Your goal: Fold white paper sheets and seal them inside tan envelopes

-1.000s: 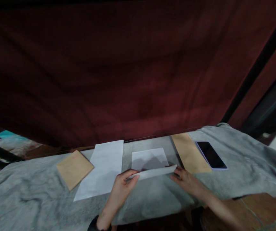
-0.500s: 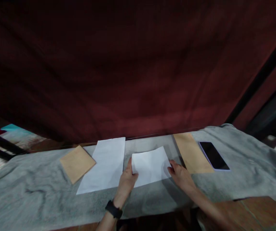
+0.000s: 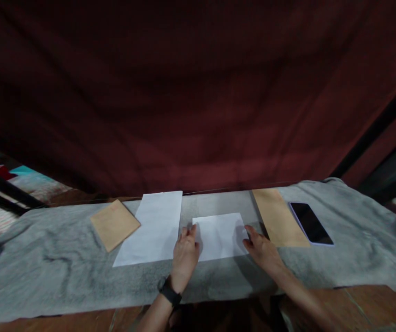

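Observation:
A smaller white sheet of paper, perhaps folded, lies on the grey cloth between my hands. At its left edge rests my left hand, back up, fingers stretched forward and thumb touching or just over the paper. My right hand is at the opposite edge, with index finger and thumb apart and the fingertips touching or close to the paper. Neither hand grips it. Left of my left hand is a larger white sheet. A square brown envelope overlaps that sheet's left edge.
Beyond my right hand lie a long brown envelope and a dark-screened phone. A dark red curtain hangs directly behind the cloth-covered surface. Dark bars stand at the far left, and tiled floor shows below.
The smaller sheet's raised far edge now lies flatter. My left hand has turned back up, its fingers moving onto the paper's edge. My right hand's fingers have spread slightly. The view has shifted a little.

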Demonstrator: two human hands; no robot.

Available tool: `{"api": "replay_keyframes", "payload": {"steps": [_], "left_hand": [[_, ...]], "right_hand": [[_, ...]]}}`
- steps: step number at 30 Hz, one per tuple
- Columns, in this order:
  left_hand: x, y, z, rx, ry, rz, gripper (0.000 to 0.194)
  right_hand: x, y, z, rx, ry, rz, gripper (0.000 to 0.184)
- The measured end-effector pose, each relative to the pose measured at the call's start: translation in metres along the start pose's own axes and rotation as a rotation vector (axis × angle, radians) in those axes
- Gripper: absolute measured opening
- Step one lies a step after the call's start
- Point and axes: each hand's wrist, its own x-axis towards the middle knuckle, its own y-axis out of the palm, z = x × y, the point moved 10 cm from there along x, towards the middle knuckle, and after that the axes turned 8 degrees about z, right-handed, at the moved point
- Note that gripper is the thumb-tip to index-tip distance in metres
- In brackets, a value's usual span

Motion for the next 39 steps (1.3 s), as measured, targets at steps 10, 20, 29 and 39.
{"api": "replay_keyframes", "payload": {"steps": [10,20,29,39], "left_hand": [[-0.007,0.054,-0.078,0.152,0.293,-0.040,0.057],[-0.001,0.065,-0.071,0.183,0.261,-0.048,0.059],[0.003,0.050,-0.046,0.162,0.201,-0.110,0.058],[0.007,0.041,-0.019,0.177,0.109,-0.145,0.059]], "right_hand": [[0.007,-0.010,0.050,0.053,-0.261,-0.175,0.051],[0.006,0.037,0.092,-0.098,-0.334,-0.154,0.054],[0.003,0.026,0.070,-0.187,-0.283,-0.280,0.053],[0.003,0.015,0.031,-0.175,-0.155,-0.319,0.059]]}}
